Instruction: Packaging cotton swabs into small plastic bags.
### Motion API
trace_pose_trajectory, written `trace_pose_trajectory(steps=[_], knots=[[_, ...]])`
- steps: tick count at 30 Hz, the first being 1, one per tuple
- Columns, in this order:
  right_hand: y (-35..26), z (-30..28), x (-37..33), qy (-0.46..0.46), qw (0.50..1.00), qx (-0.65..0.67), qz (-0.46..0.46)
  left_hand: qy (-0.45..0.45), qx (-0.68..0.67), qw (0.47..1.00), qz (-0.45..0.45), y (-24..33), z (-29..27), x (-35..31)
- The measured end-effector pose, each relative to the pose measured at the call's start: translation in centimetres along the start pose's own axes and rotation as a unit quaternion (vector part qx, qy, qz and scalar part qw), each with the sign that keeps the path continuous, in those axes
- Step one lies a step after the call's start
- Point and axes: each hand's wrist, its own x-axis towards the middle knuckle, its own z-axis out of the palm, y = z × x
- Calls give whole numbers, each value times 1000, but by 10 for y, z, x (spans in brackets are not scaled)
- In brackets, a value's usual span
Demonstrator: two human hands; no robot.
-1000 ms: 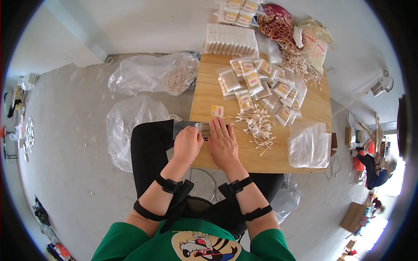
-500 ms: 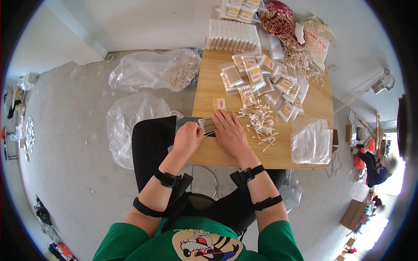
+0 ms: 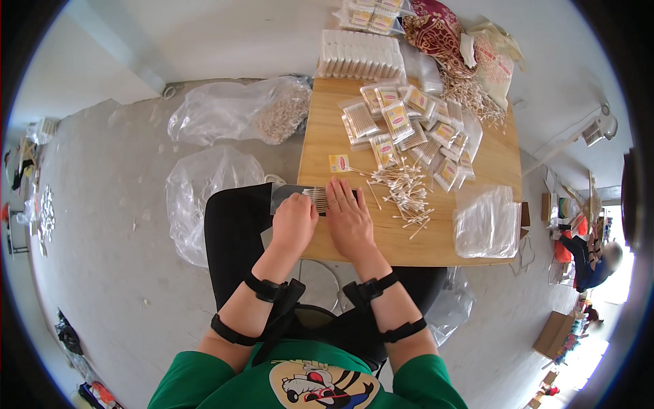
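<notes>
A short row of cotton swabs (image 3: 315,198) lies side by side on a dark, shiny sheet or pouch (image 3: 281,195) at the table's near left edge. My left hand (image 3: 293,223) is closed at the left end of the row, its curled fingertips hiding whatever they grip. With fingers stretched out and close together, my right hand (image 3: 349,219) lies flat over the right end of the swabs. Just beyond it is a small yellow card (image 3: 338,163). Loose cotton swabs (image 3: 407,194) are heaped to the right of my right hand.
Filled swab packets (image 3: 397,121) are piled mid-table. Flat clear bags (image 3: 485,223) lie at the near right corner. White bundled packs (image 3: 361,56) stand at the back, near a patterned cloth (image 3: 436,31) and more loose swabs. Big clear plastic sacks (image 3: 212,198) rest on the floor at left.
My right hand has slid left along the swabs, closer to my left hand, so less of the row shows. My left hand stays closed in nearly the same place.
</notes>
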Motion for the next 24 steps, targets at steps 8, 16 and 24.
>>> trace_pose_trajectory(steps=[8,16,24], knots=[[-30,13,-1,30,998,12,60,48,-63,995,55,-12,-6,7],[-20,3,-10,-2,996,10,92,4,-524,852,-7,-31,-7,10],[-29,6,1,-43,996,-9,78,6,-630,777,-12,-29,6,9]])
